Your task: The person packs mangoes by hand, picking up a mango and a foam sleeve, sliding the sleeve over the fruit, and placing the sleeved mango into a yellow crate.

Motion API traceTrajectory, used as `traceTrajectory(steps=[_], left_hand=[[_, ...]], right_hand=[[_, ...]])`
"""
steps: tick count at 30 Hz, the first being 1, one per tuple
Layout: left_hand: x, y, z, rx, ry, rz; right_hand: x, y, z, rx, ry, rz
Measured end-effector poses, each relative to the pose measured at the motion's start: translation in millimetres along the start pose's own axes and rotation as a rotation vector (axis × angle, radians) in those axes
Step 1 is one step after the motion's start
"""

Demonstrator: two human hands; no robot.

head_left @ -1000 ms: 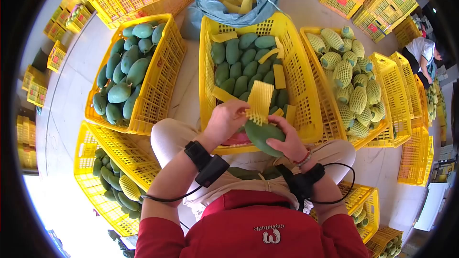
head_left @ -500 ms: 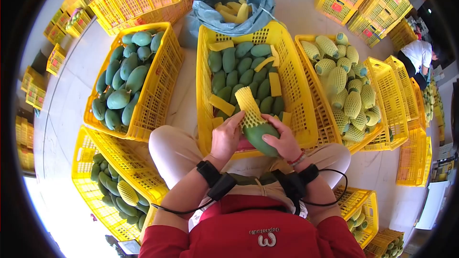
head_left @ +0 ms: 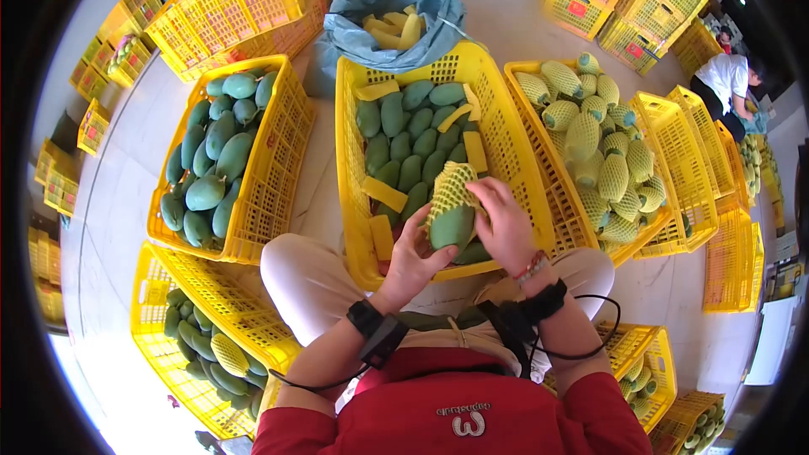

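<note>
Between my hands is a green mango (head_left: pixel 452 228), its upper part covered by a yellow foam net sleeve (head_left: pixel 452 184) and its lower end bare. My left hand (head_left: pixel 410 258) cups the mango from the left and below, thumb across its lower end. On the other side, my right hand (head_left: pixel 506 226) pinches the edge of the net sleeve near the mango's upper right. Beneath them stands a yellow crate (head_left: pixel 344 160) holding rows of bare mangoes (head_left: pixel 410 145). Flat yellow foam sleeves (head_left: pixel 385 194) lie on the fruit and along the crate's sides.
A blue plastic bag (head_left: pixel 337 29) with foam sleeves stands behind the crate. Bare mangoes (head_left: pixel 205 193) fill a crate at left; netted mangoes (head_left: pixel 582 136) fill one at right. Stacked yellow crates (head_left: pixel 227 13) stand around. Another person (head_left: pixel 723 84) bends over at far right.
The net sleeve now covers more of the mango. My left hand has shifted from the sleeve to the mango's lower end, while my right has moved from the mango up to the sleeve's edge.
</note>
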State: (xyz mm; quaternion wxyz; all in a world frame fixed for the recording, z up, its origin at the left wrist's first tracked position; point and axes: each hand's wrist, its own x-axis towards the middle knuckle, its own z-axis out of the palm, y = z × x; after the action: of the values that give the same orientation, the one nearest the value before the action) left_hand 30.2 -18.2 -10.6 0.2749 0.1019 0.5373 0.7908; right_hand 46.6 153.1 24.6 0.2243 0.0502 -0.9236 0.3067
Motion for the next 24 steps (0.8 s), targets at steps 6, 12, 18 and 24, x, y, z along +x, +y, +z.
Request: traceTrajectory(steps=[6,12,18,24], left_hand=[[-6.0,-25.6,11.2,-0.058,0.044,0.006],[-4.9,-14.1,15.7,-0.118,0.076,0.030],[8.3,-32.1,-13.2,0.012,-0.047,0.108],[-3.7,16.4,120.0,0.476,-0.630,0.352]], right_hand=[[3.2,0.4,6.9,0.057,0.085,-0.015],[-19.3,-41.7,1.1,0.107,0.079,-0.078],[-36.7,-45.6,-25.1,0.260,0.215,-0.003],[-99.9,-10.0,-110.4,0.988,0.575,0.559]])
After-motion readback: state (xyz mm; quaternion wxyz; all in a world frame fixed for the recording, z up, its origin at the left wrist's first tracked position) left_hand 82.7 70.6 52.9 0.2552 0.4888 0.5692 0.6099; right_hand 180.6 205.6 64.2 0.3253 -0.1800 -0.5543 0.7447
